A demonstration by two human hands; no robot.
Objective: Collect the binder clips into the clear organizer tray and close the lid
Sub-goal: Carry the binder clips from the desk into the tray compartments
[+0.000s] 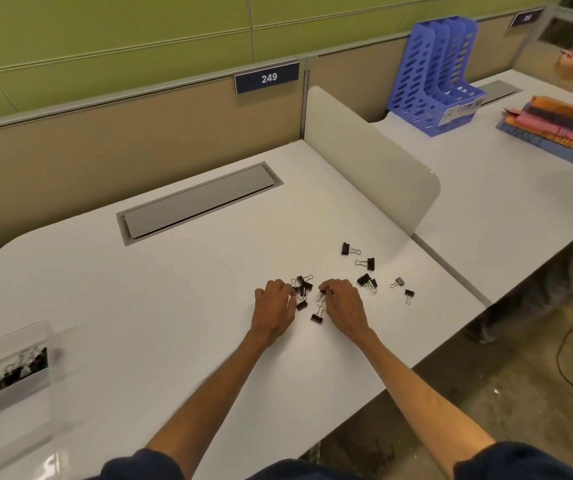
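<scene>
Lying in a loose heap, the binder clips (301,288) sit far right of the clear tray (11,391), which already holds some. The heap lies between both hands, at their fingertips. The right hand (344,306) curls its fingers and seems to pinch one clip. The left hand (274,306) curls against the heap, its grip unclear. Stray clips (367,281) lie farther right still, nearer the right hand.

The clear organizer tray (11,398) is blurred, cut by the left edge

White desk (174,306): binder clips (370,264), tray (18,341)
</scene>
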